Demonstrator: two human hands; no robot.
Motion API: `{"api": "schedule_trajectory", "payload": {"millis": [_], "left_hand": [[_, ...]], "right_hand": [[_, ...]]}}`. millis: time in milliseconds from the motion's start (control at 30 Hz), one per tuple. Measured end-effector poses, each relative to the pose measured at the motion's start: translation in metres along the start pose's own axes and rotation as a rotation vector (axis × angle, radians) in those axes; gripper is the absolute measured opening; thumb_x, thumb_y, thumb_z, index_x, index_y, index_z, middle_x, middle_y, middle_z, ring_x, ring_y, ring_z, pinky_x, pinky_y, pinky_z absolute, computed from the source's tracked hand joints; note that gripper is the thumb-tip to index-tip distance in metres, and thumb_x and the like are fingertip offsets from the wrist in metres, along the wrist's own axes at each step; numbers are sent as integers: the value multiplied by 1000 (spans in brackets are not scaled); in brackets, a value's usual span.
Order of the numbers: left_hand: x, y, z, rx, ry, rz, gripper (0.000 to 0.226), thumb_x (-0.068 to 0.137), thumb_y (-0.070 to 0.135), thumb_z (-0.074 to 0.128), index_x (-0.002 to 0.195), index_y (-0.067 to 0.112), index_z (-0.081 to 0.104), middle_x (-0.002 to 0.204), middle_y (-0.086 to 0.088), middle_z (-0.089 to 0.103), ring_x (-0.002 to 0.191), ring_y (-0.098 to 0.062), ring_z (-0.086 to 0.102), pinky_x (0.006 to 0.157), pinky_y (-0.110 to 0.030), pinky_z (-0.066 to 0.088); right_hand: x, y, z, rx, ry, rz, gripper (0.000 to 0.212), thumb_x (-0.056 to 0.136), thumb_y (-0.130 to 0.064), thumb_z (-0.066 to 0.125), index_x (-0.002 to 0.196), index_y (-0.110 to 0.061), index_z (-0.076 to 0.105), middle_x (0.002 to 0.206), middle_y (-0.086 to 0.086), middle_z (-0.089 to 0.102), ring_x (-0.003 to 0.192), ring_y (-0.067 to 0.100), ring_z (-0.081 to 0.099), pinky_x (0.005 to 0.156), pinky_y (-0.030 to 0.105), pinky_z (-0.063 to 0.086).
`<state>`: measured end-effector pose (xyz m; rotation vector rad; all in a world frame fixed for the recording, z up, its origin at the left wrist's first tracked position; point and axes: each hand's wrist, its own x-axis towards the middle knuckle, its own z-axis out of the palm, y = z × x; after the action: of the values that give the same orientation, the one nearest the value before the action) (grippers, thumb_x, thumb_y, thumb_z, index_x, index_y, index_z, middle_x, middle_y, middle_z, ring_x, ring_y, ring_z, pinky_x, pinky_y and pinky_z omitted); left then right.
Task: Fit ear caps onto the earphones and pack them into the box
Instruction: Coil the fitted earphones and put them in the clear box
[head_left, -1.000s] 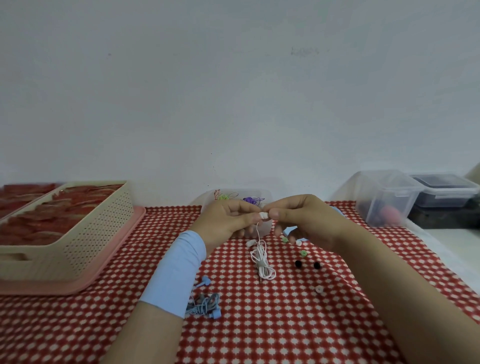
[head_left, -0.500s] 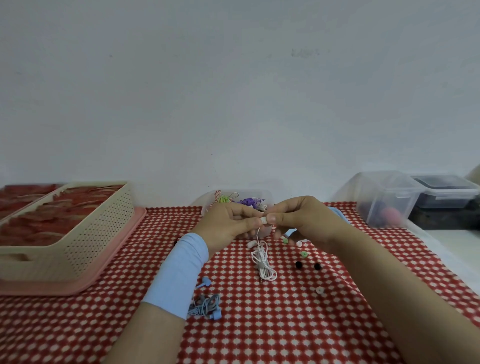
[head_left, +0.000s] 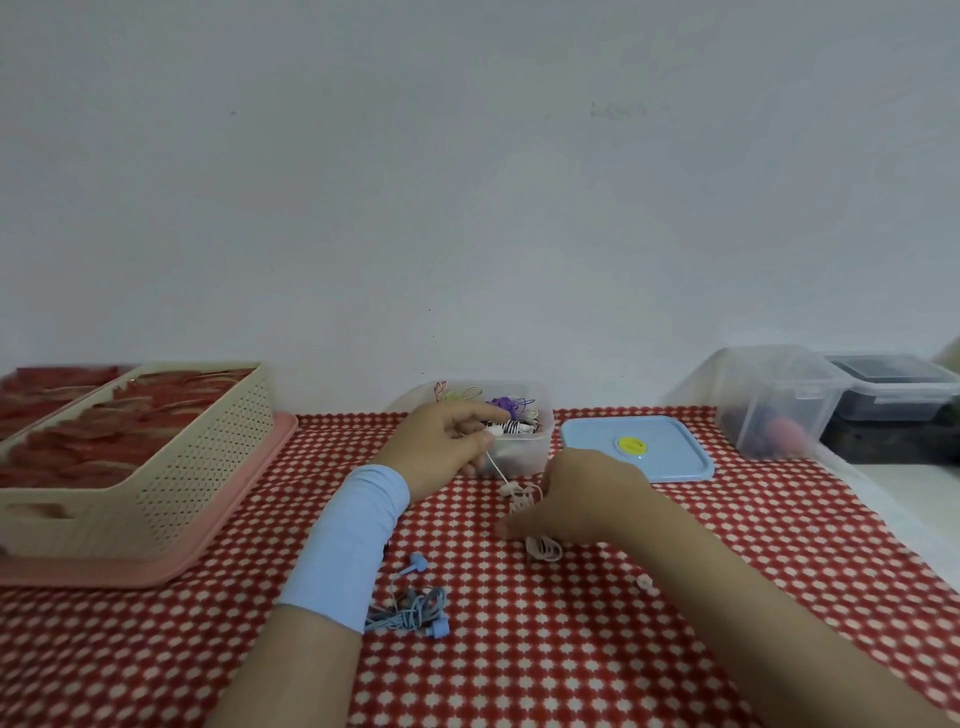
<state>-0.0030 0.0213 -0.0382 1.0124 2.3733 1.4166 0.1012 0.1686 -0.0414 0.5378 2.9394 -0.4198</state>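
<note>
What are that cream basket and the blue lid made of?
Cream basket: looks like moulded matt plastic, walls pierced with rows of small holes. Blue lid: probably smooth plastic with a slight sheen, rounded rim, yellow disc in the middle.

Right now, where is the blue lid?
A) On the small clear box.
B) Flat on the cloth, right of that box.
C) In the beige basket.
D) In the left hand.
B: the lid lies flat on the cloth just right of the box, which stands open.
</note>
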Motion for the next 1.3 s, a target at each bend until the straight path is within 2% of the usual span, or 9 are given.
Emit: {"api": "schedule_trajectory", "payload": {"millis": [233, 400, 533, 733, 833, 1033, 1133, 1200, 1300], "left_hand": [[-3, -5, -11, 23, 17, -60, 17, 85, 19, 75, 97, 31, 71, 93, 2, 74, 80, -16, 73, 86, -32, 58], [-5, 0, -19, -3, 78, -18, 18, 84, 17, 76, 101, 23, 72, 93, 7, 70, 81, -4, 66, 66, -5, 49], [-1, 12, -32, -111, 148, 55, 18, 84, 11, 74, 100, 20, 74, 93, 2, 74, 85, -12, 70, 74, -18, 56], [23, 24, -66, -30, 239, 47, 11, 87, 23, 72, 97, 28, 72, 92, 7, 73, 81, -4, 67, 70, -13, 50], [38, 15, -76, 89, 206, -29, 9, 88, 31, 71, 96, 30, 73, 97, 11, 71, 91, -6, 64, 85, -22, 47], [57, -12, -64, 335, 116, -118, 22, 88, 40, 68, 103, 25, 75, 106, 9, 71, 99, -10, 63, 87, -25, 44], [65, -23, -50, 409, 108, -142, 27, 88, 41, 67, 106, 22, 73, 110, 6, 70, 99, -13, 62, 84, -26, 44], [69, -26, -44, 445, 113, -133, 27, 88, 39, 68, 108, 21, 74, 113, 3, 70, 106, -16, 60, 87, -27, 44], [71, -28, -40, 461, 116, -84, 29, 91, 32, 66, 116, 19, 71, 120, -1, 68, 111, -18, 60, 87, -22, 40]], "right_hand": [[6, 11, 0, 103, 16, -62, 23, 87, -45, 71, 91, -23, 76, 87, -6, 74, 82, 12, 69, 81, 37, 61], [7, 19, -18, 329, 144, -154, 23, 91, -38, 72, 81, -17, 75, 75, 1, 75, 72, 20, 71, 74, 37, 60], [15, 9, -44, 358, 280, -257, 14, 89, -28, 74, 78, -19, 73, 75, -1, 73, 70, 17, 69, 77, 40, 59], [43, -25, -95, 421, 307, -343, 10, 90, -14, 70, 81, -10, 73, 68, -2, 73, 54, 11, 62, 68, 33, 55], [65, -39, -102, 360, 264, -330, 12, 91, -12, 68, 80, -10, 72, 71, 2, 73, 57, 13, 62, 66, 33, 53], [105, -44, -76, 38, 228, -279, 24, 94, -26, 67, 72, -28, 58, 75, -10, 62, 73, 13, 60, 68, 28, 44], [116, -38, -59, -23, 263, -243, 7, 93, -30, 70, 97, -26, 65, 94, -7, 68, 87, 15, 60, 75, 31, 49], [122, -29, -51, 26, 281, -225, 32, 91, -30, 73, 120, -21, 65, 104, -5, 69, 93, 15, 61, 84, 33, 53], [123, -19, -47, 110, 350, -232, 36, 90, -24, 75, 123, -18, 63, 110, -1, 68, 97, 16, 60, 87, 31, 51]]}}
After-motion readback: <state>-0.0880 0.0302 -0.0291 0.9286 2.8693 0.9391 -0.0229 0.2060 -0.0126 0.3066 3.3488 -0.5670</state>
